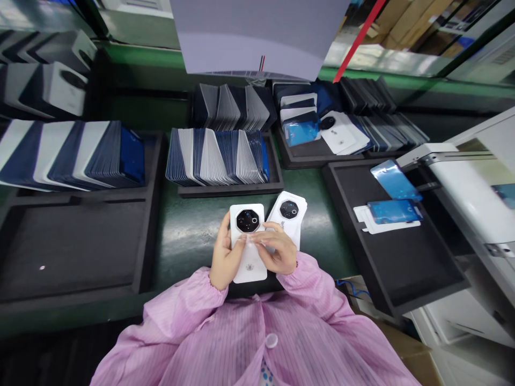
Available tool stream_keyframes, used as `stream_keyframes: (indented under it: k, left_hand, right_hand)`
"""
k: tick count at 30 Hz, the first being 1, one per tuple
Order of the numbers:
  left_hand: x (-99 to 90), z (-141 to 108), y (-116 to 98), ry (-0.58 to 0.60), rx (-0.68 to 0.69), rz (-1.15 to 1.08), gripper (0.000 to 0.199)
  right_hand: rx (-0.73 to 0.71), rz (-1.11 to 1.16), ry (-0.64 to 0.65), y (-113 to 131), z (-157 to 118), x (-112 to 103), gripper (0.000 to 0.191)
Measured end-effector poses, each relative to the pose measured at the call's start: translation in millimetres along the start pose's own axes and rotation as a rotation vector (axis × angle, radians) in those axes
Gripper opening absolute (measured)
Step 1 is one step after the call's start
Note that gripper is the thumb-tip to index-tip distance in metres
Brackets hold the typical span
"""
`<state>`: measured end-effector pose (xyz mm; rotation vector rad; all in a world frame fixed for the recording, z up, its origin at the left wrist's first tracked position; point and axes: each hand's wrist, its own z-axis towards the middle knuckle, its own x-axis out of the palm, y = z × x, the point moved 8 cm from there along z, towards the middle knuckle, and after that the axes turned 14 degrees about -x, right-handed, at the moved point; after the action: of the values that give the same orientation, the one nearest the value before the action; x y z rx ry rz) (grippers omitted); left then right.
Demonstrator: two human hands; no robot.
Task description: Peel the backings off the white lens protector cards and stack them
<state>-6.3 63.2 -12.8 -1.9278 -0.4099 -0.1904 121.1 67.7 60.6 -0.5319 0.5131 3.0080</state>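
Observation:
A white phone back cover [249,271] with a round black camera area is held in front of my chest, camera end away from me. My left hand [226,254] grips its left side, thumb lying over the front. My right hand [279,251] is closed, its fingertips pressed together over the middle of the cover, close to the left thumb. Whatever may be between those fingertips is too small to make out. Just right of it, a small stack of similar white covers [296,209] lies on the green table [189,230], partly behind my right hand.
Black trays packed with upright white and dark blue panels [217,158] line the back, with more panels [72,153] at left. A black tray [418,268] at right holds blue-filmed pieces [396,179]. Beside it stands a white machine [462,187]. A white sheet [261,37] hangs ahead.

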Motion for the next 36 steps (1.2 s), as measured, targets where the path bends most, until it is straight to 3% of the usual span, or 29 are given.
stream_keyframes:
  k: [6,8,11,14,19,23,26,29,31,34,36]
  left_hand:
    - [1.7,0,1,-0.004,-0.036,-0.024,0.068]
    - [3.1,-1,1,-0.001,-0.044,-0.035,0.069]
    - [6.2,-2,2,0.016,-0.065,-0.046,0.072]
    - [9.6,-2,4,0.044,-0.088,-0.037,0.073]
    - [2.3,-1,2,-0.011,-0.036,-0.057,0.063]
    - [-4.4,1,1,-0.06,-0.025,-0.069,0.05]
    - [-2.8,1,3,-0.042,-0.066,-0.088,0.047]
    - [-2.3,1,2,-0.052,-0.073,-0.079,0.046]
    - [-1.6,1,1,-0.05,-0.072,-0.056,0.046]
    - [0.1,1,3,-0.037,-0.072,-0.014,0.047]
    - [2.4,0,3,-0.019,-0.05,0.033,0.048]
  right_hand:
    - [0.072,-0.131,0.035,-5,1,-2,0.046]
    - [0.16,-0.226,0.083,-12,1,-4,0.052]
    - [0.353,-0.257,0.122,-27,-4,-8,0.077]
    - [0.512,-0.157,0.133,-39,-12,-9,0.072]
    - [0.717,0.03,-0.069,-61,-30,-31,0.057]
    - [0.732,-0.093,-0.277,-79,-44,-80,0.059]
    - [0.785,-0.348,-0.215,-89,-56,-106,0.06]
    - [0.734,-0.61,0.006,-90,-56,-106,0.058]
    - [0.66,-0.724,0.087,-85,-49,-99,0.058]
    - [0.531,-0.793,0.082,-67,-29,-88,0.053]
    - [0.444,-0.696,0.059,-52,-13,-75,0.039]
